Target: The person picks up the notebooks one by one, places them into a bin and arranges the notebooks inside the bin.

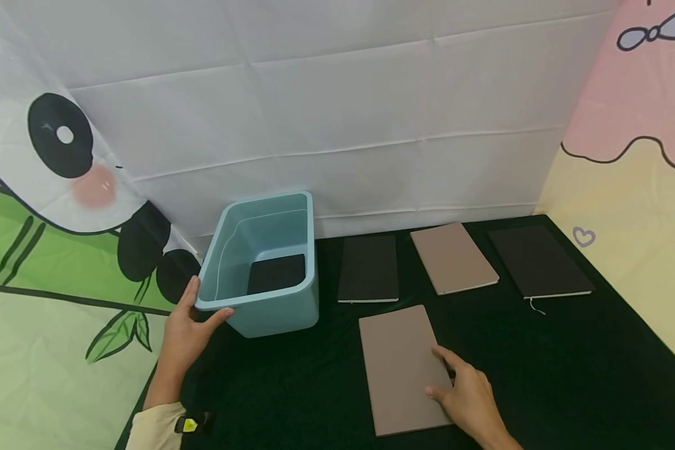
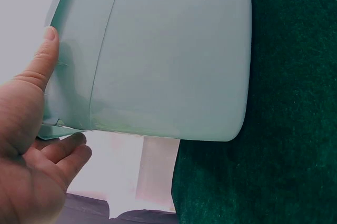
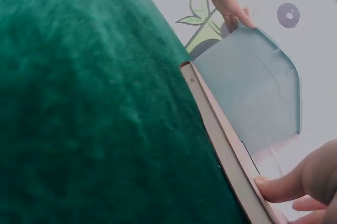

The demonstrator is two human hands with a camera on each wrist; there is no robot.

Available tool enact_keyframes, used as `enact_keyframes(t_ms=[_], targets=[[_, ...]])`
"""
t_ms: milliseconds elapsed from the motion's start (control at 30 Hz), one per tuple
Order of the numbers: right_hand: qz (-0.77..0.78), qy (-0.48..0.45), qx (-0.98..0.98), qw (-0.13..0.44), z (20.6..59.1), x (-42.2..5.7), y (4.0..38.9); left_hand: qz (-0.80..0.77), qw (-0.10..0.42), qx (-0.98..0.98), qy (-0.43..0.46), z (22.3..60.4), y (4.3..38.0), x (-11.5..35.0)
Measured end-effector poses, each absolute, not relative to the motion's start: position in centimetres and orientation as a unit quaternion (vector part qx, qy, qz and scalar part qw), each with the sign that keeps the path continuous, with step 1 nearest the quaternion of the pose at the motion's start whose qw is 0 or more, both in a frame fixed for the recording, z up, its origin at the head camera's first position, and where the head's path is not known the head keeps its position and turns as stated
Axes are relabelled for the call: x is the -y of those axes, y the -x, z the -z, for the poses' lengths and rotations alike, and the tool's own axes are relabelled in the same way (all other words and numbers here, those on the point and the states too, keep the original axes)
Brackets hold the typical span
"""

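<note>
A light blue plastic bin stands at the centre left, with a black notebook lying inside it. My left hand holds the bin's near left corner, thumb on the front rim and fingers around the side, as the left wrist view also shows. At the front lies a beige notebook, flat on the cloth. My right hand is at its right edge, the thumb over the cover and the index finger spread apart from it. In the right wrist view the thumb touches the notebook near its edge; the other fingers are partly hidden.
Behind the front notebook lie a black notebook, another beige notebook and a black one with a ribbon. Dark green cloth covers the table. White fabric hangs behind, with printed cartoon fabric at both sides.
</note>
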State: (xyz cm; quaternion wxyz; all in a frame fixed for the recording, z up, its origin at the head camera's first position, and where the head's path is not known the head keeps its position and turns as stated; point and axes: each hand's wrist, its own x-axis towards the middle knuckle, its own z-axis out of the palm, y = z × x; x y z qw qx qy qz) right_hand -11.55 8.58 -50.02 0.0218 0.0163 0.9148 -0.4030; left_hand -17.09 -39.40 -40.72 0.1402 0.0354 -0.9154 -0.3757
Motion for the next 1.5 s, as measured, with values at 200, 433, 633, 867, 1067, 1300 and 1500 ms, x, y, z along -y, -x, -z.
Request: enact_keyframes(t_ms=[200,433,633,867,1067,1300,1500], targets=[[0.553,-0.020,-0.829,0.077,50.3,-10.2,12.2,0.378,0.142,0.914,-0.032,40.9,17.0,39.5],[0.643,0.043,-0.734,0.216,50.0,-11.7,12.9,0.380,0.147,0.913,-0.029,40.9,17.0,39.4],[0.669,0.073,-0.692,0.262,49.5,-12.1,13.0,0.384,0.151,0.910,-0.029,41.0,17.0,39.5],[0.732,0.078,-0.606,0.302,49.1,-12.5,13.3,0.383,0.152,0.911,-0.031,40.9,16.9,39.4],[0.761,0.073,-0.562,0.314,49.0,-12.8,13.4,0.386,0.149,0.910,-0.031,40.8,16.9,39.3],[0.783,0.074,-0.530,0.315,48.2,-13.5,14.1,0.389,0.149,0.908,-0.030,40.7,16.8,39.2],[0.782,0.093,-0.531,0.311,46.3,-14.4,15.4,0.383,0.150,0.911,-0.029,40.6,16.8,39.3]])
